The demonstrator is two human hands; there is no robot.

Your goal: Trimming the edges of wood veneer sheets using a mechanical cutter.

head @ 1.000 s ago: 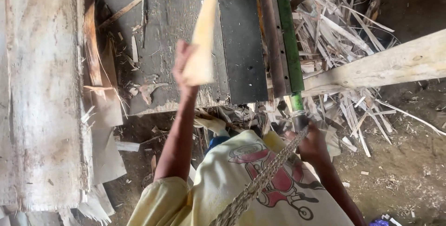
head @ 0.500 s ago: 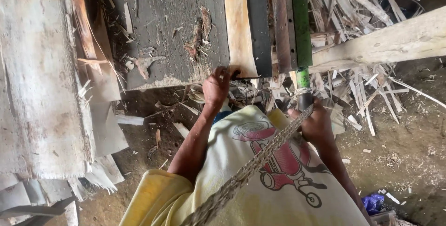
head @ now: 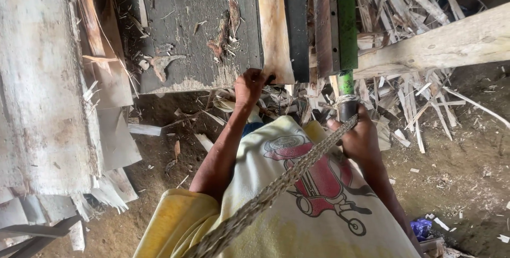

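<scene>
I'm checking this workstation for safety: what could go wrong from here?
The left hand grips the end of the thin wood sheet right beside the dark blade bar, so the fingers could be pinched or cut. The right hand holds the green lever; the braided rope across the chest might snag.

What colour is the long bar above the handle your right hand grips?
Bright green bar, seen in the head view, above the right hand.

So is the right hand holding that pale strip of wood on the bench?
No, the right hand grips the green lever's handle; the left hand holds the pale wood strip.
</scene>
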